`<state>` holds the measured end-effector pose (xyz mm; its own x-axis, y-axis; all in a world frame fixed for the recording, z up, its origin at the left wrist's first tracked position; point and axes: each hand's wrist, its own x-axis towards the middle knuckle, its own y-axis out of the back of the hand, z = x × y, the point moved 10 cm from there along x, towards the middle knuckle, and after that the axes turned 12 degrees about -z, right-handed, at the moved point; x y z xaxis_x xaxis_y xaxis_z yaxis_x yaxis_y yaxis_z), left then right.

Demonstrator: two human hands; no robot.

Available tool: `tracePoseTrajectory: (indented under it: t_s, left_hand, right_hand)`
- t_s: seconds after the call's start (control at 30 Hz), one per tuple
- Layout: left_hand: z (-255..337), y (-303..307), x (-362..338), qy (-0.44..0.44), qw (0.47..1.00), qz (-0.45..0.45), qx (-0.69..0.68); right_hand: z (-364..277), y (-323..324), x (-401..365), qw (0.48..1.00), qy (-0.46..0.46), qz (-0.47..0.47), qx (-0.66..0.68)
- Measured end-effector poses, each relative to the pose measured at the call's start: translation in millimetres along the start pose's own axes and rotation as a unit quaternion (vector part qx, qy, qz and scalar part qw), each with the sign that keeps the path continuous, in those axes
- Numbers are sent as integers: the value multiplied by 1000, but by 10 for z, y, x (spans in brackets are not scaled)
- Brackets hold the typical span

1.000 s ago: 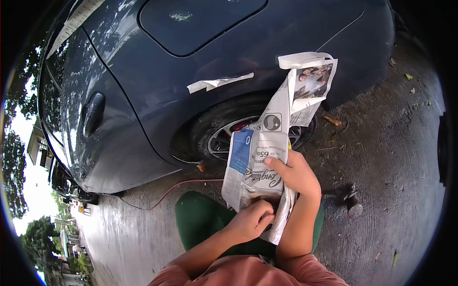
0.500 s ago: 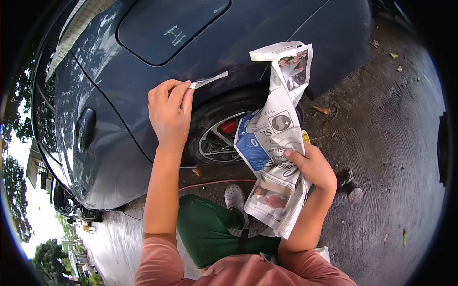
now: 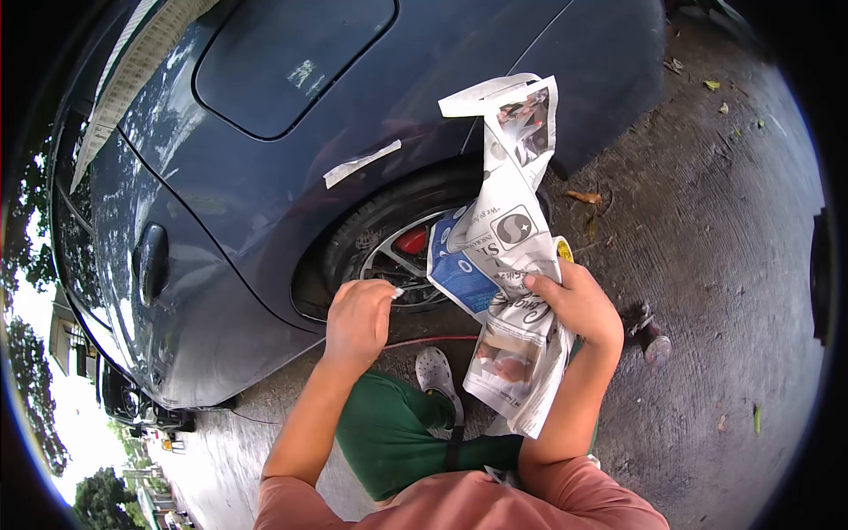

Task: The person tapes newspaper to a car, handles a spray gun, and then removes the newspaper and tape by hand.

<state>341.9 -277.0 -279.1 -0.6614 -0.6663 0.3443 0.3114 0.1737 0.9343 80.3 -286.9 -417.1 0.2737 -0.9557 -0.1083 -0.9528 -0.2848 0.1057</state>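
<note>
My right hand [image 3: 580,305] grips a crumpled sheet of newspaper [image 3: 512,231], thumb on top, in front of the car's rear wheel. Partly hidden behind the paper, next to those fingers, shows a round thing with a yellow inside [image 3: 564,250], perhaps a tape roll. Lower and to the left, my left hand [image 3: 360,322] is closed in a pinch, and a small white scrap [image 3: 397,292] sticks out at its fingertips. A torn whitish strip [image 3: 362,164] lies against the dark blue car body [image 3: 291,190], just above the wheel arch, touched by neither hand.
The spoked wheel [image 3: 389,256] has a red brake caliper [image 3: 412,239]. A long paper strip [image 3: 132,93] runs along the car at upper left. A red hose or cable [image 3: 424,340] crosses the ground near my clog [image 3: 435,371]. A bottle-like object [image 3: 656,349] lies on the wet concrete.
My left hand has let go of the whitish strip, which stays on the car, and has dropped down and right towards the wheel. My right hand still holds the newspaper.
</note>
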Motion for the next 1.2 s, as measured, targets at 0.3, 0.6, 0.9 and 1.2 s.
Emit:
tracePoseTrajectory:
  t_s: [0.3, 0.6, 0.9, 1.2]
  left_hand:
    - [-80, 614, 848, 44, 970, 197, 133]
    - [-48, 537, 1039, -21, 938, 220, 267]
    - [-10, 543, 1103, -34, 945, 196, 260]
    - [89, 489, 937, 8, 965, 169, 203]
  right_hand:
    - [82, -26, 25, 1000, -8, 0, -11]
    - [25, -25, -19, 1000, -3, -7, 1]
    - [-13, 7, -40, 1000, -9, -5, -23]
    - [-27, 2, -44, 1000, -12, -1, -19]
